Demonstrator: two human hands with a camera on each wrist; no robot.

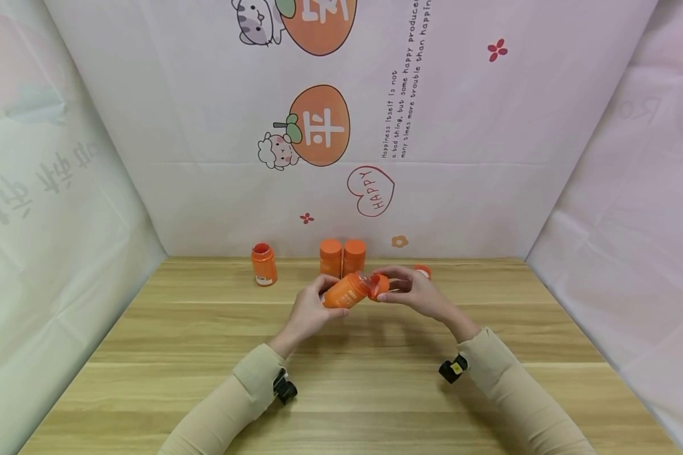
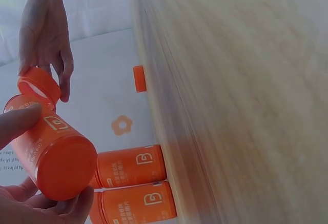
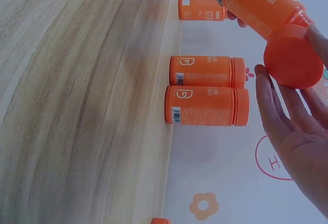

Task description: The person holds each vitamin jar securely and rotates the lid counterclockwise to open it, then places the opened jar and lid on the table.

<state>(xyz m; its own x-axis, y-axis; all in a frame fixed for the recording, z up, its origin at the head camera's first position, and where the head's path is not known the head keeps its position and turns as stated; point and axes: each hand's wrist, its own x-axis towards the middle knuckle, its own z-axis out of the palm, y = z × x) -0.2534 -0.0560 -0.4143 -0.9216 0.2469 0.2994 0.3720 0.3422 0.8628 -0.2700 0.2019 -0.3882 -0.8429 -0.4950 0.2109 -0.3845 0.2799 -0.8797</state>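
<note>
Orange bottle (image 1: 344,292) gripped by left hand (image 1: 308,309) above worktop (image 1: 370,398); long axis slanted, mouth (image 1: 365,280) raised toward right hand (image 1: 421,296), by which cap (image 1: 382,285) is pinched just beside; contact cannot be told.

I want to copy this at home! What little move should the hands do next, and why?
I'd say the right hand should probably set its lid down beside the loose lid. Its lid looks off the tilted bottle that the left hand holds, and the open bottle at the left stands without one.
</note>
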